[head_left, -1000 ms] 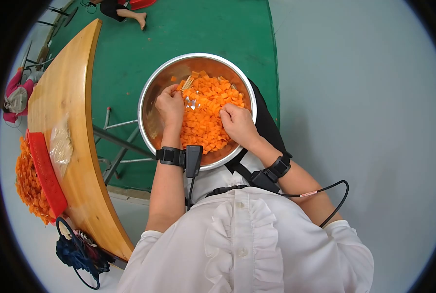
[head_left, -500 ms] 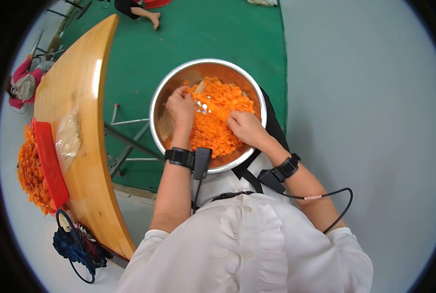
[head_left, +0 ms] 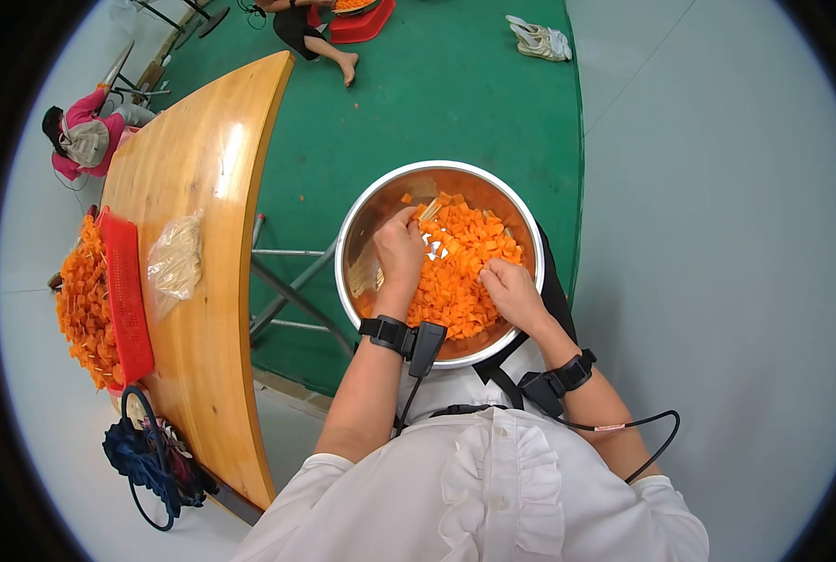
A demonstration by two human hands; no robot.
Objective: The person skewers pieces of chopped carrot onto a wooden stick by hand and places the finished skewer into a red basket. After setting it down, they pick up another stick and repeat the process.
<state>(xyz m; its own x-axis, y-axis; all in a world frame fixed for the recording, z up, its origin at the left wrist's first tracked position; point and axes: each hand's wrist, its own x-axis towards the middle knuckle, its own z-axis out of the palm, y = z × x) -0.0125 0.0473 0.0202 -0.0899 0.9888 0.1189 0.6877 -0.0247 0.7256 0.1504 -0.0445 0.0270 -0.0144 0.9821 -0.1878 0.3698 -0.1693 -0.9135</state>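
Note:
A round metal bowl (head_left: pixel 348 298) rests on my lap, holding a heap of small orange carrot pieces (head_left: pixel 460 304). Pale thin sticks (head_left: pixel 430 207) lie among the carrots near the far side of the bowl. My left hand (head_left: pixel 399 258) is inside the left part, its fingers closed beside these sticks; what they pinch is hidden. Over the right part of the heap, my right hand (head_left: pixel 513 292) has thumb and fingers pinched together at the carrots. Whatever sits between its fingertips is too small to make out. Black bands are strapped round both wrists.
To the left stands a wooden table (head_left: pixel 212 187) with a clear bag of pale sticks (head_left: pixel 175 260) and a red basket (head_left: pixel 130 300) of skewered carrot pieces (head_left: pixel 86 304). A dark blue bag (head_left: pixel 142 464) hangs nearby. Other people sit farther off. Shoes (head_left: pixel 538 39) lie on the green mat (head_left: pixel 437 103).
The view has shifted, so the bowl, table and mat all appear farther right and mostly lower. Both hands stay closed in the bowl, with little movement relative to it.

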